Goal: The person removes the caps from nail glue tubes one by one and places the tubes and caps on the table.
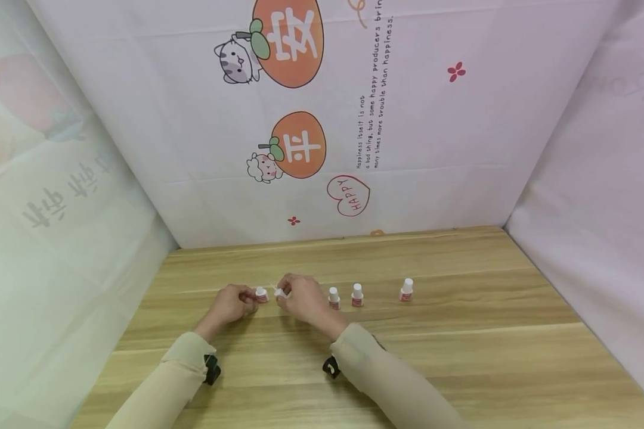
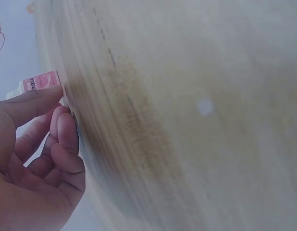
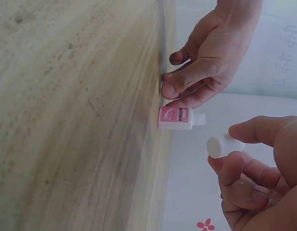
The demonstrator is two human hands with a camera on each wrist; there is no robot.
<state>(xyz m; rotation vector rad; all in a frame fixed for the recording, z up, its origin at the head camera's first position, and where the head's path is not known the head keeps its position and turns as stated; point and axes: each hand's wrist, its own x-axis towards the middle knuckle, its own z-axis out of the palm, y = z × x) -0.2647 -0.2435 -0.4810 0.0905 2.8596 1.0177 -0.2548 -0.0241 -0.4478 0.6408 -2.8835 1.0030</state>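
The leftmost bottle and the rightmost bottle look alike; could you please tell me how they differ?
The leftmost bottle is uncapped, its narrow neck bare; the rightmost bottle wears a white cap. The leftmost bottle therefore looks shorter than the rightmost bottle. The leftmost bottle stands right by the left hand, while the rightmost bottle stands away from any hand. Both are upright and white with pinkish-red labels.

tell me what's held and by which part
The right hand pinches a white cap by its sides. Whether the left hand grips the uncapped bottle cannot be told.
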